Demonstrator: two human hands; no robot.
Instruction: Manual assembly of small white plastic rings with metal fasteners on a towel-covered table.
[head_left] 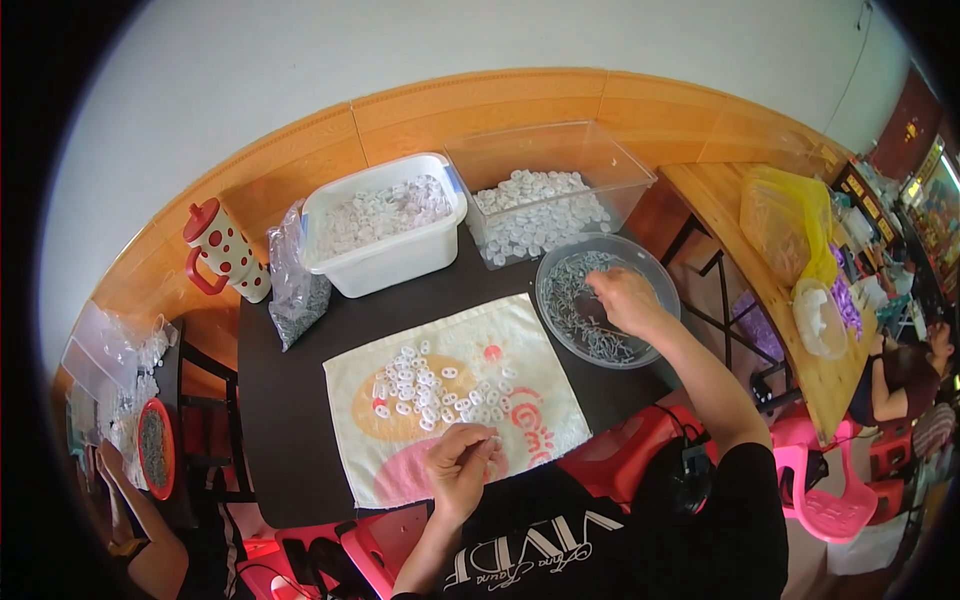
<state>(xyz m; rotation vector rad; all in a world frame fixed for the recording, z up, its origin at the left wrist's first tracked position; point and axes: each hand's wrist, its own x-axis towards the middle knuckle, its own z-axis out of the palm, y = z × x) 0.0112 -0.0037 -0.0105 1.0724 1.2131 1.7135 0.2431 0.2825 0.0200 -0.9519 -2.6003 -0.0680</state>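
Over the near edge of a printed towel [460, 330], my left hand [458, 470] is closed in a pinch. Something small and pale shows at its fingertips, too small to name. On the towel, just beyond that hand, lies a loose pile of small white oval plastic pieces with holes [405, 380]; clearer pieces [485, 400] lie at its right side. My right hand [625, 300] reaches into a round clear bowl [668, 292] of small grey screw-like pieces [605, 345]. Its fingers are bent together among them, and what they hold is hidden.
Behind the towel stand a white tub [385, 262] and a clear bin [610, 165], both holding small plastic pieces. A bag of grey pieces [300, 300] and a dotted tumbler [225, 250] stand left. Other people sit at tables on both sides; a pink stool [830, 505] stands right.
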